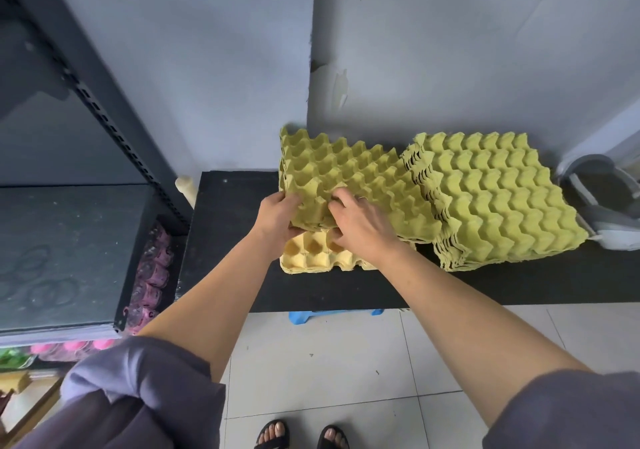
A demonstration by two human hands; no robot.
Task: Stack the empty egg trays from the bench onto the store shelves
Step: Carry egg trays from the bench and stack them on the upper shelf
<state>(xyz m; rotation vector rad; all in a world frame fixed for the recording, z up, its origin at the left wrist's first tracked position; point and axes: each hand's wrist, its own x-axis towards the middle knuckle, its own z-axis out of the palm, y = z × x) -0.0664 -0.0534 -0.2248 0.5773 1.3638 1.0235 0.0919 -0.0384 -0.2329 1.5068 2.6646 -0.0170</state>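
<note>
1. A bundle of green-yellow egg trays (349,171) is gripped at its near-left corner by both hands, over the left part of the black bench (235,240).
2. The left hand (277,216) is clamped on the bundle's left edge. Its thumb is laid on the top tray and its fingers are curled beneath the corner.
3. The right hand (360,230) is placed just beside the left one. Its fingers (341,197) are hooked over the ridges of the top tray, and its thumb is tucked under the near edge.
4. The gripped corner is seen raised above a paler yellow tray (311,258), which is lying flat on the bench directly under the hands.
5. The bundle's far edge is set against the wall corner, and its right side is overlapped onto a second stack of trays (502,199).
6. That second stack is rested on the bench to the right, untouched by either hand.
7. A dark shelf unit (69,251) is stood to the left of the bench, well apart from the trays, with pink bottles (152,268) stored on a lower level.
8. A blue stool (311,317) is partly seen beneath the bench edge.
</note>
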